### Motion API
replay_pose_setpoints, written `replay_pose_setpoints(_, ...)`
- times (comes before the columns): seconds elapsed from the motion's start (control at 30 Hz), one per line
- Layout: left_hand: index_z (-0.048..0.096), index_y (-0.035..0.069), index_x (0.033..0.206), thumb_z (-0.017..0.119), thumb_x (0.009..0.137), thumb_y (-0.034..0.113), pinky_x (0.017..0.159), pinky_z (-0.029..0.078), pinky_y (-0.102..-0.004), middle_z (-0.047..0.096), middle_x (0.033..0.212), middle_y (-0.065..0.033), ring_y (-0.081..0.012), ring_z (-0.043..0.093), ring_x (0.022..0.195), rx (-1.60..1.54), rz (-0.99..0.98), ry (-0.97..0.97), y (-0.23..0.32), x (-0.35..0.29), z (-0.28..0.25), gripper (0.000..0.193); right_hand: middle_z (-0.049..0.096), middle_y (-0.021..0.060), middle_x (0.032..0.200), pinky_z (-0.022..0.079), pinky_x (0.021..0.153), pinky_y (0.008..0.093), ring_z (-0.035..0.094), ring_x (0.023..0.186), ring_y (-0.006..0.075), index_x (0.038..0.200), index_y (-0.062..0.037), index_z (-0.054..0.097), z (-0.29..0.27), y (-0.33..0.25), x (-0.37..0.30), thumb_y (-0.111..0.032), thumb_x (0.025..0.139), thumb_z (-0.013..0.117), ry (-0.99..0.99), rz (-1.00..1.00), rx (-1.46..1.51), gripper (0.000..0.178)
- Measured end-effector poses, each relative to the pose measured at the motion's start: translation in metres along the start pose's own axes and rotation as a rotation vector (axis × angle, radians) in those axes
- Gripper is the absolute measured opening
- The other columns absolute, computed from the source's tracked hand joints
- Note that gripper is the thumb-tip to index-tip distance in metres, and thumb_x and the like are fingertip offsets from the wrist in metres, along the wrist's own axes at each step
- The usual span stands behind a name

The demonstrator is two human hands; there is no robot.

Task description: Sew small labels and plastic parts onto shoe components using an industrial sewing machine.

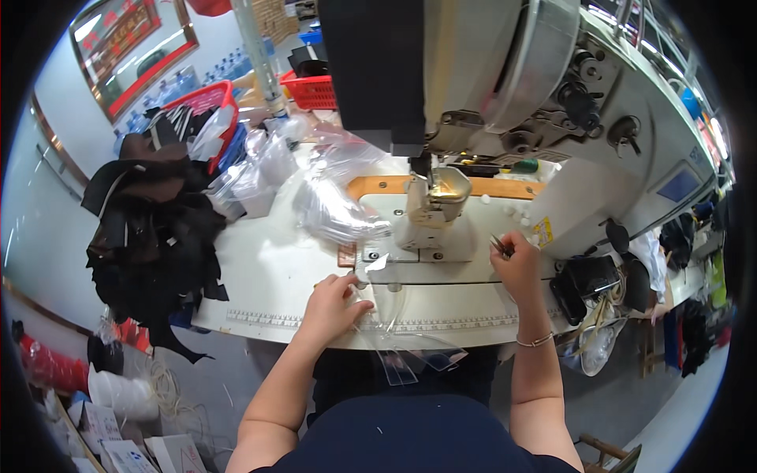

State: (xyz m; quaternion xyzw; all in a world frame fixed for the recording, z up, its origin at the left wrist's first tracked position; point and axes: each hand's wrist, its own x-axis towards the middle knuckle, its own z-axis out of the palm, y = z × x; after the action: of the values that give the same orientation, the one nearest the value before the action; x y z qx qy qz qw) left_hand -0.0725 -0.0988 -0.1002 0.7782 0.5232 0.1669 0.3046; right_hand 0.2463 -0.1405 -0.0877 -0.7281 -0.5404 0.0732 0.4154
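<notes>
My left hand [333,307] rests on the near part of the sewing machine table, thumb and forefinger apart, at the edge of a clear plastic piece [385,315]. Strips of the plastic hang over the table's front edge. A small white scrap [378,264] lies just beyond those fingertips. To the right of the needle area, my right hand [517,264] is closed around a small pointed metal tool [498,246]; whether it is snips or tweezers I cannot tell. Between and beyond both hands stands the machine's raised sewing bed [426,225], under the large machine head [505,71].
Clear plastic bags [339,205] lie behind my left hand. A heap of black fabric pieces [154,236] covers the table's left end, with a red basket [229,118] behind. Small white bits [516,211] lie beyond my right hand; a black box [583,284] sits at right.
</notes>
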Motion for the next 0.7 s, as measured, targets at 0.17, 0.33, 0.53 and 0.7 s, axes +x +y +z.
replay_pose_setpoints(0.17,0.058,0.000,0.107,0.079,0.062,0.023,0.079,0.046,-0.0370,0.054,0.099,-0.0151,-0.0311,0.054,0.090,-0.001,0.422,0.324,0.007,0.027,0.015,0.055,0.060,0.0137,0.074,0.047,0.061,0.0312,0.060,0.065,0.0233,0.085,0.0001,0.058,0.023,-0.009,-0.012,0.002,0.074,0.062,-0.030,-0.205,0.165,0.012)
replay_pose_setpoints(0.33,0.060,0.000,0.099,0.078,0.062,0.021,0.079,0.045,-0.0385,0.054,0.098,-0.0146,-0.0314,0.054,0.090,0.197,0.304,0.188,0.018,0.033,0.021,0.047,0.059,0.0126,0.076,0.047,0.062,0.0271,0.061,0.067,0.0228,0.088,0.0015,0.060,0.023,0.002,0.001,0.004,0.076,0.059,0.091,-0.239,0.054,0.012)
replay_pose_setpoints(0.53,0.059,0.000,0.095,0.079,0.060,0.018,0.080,0.045,-0.0364,0.054,0.098,-0.0139,-0.0301,0.054,0.090,-0.008,0.271,0.228,0.015,0.029,0.029,0.044,0.064,0.0086,0.073,0.048,0.061,0.0237,0.062,0.066,0.0134,0.092,0.0037,0.062,0.032,-0.020,-0.018,-0.001,0.076,0.059,-0.348,0.092,0.528,0.017)
replay_pose_setpoints(0.7,0.059,0.001,0.090,0.079,0.058,0.015,0.076,0.046,-0.0338,0.056,0.092,-0.0129,-0.0277,0.056,0.088,-0.197,0.012,0.067,0.026,0.040,0.017,0.040,0.063,0.0055,0.069,0.048,0.058,0.0235,0.061,0.063,0.0099,0.092,0.0052,0.062,0.079,-0.045,-0.025,-0.011,0.074,0.066,-0.622,0.248,0.491,0.025)
